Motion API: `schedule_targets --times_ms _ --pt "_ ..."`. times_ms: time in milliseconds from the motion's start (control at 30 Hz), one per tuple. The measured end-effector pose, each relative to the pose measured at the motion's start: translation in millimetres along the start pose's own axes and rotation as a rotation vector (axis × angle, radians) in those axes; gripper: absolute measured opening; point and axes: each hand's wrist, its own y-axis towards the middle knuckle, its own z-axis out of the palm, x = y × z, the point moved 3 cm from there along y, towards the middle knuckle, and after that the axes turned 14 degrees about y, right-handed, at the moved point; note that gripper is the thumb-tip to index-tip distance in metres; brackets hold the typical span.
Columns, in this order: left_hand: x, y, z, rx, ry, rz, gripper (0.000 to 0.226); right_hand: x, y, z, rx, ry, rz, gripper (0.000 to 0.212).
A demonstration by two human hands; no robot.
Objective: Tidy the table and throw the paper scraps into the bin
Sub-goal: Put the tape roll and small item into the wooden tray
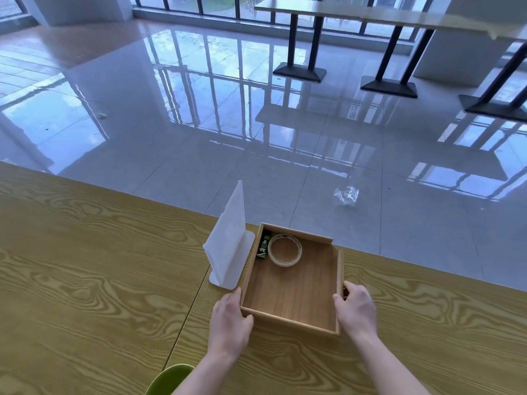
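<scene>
A shallow wooden tray (291, 293) sits on the yellow wood-grain table (85, 280) near its far edge. Inside the tray, at the far left corner, lie a roll of clear tape (284, 250) and a small black-and-green packet (263, 244). My left hand (229, 320) grips the tray's near left corner. My right hand (356, 307) holds the tray's right wall near the front corner. No paper scraps are visible on the table.
A white plastic bookend-like stand (231, 240) stands upright just left of the tray, touching it. A green rounded object (169, 379) pokes in at the bottom edge. On the shiny floor beyond the table lies a crumpled clear plastic wrapper (346, 195). Other tables (370, 15) stand far back.
</scene>
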Motion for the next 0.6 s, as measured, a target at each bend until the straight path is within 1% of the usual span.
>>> schedule_targets --times_ms 300,600 --pt "3.6 2.8 -3.6 0.005 0.001 0.003 0.065 -0.5 -6.3 4.9 -0.012 -0.002 -0.004 0.047" --pt "5.9 3.2 -3.8 0.005 -0.005 0.011 0.069 0.1 -6.0 5.5 -0.021 0.014 0.006 0.044"
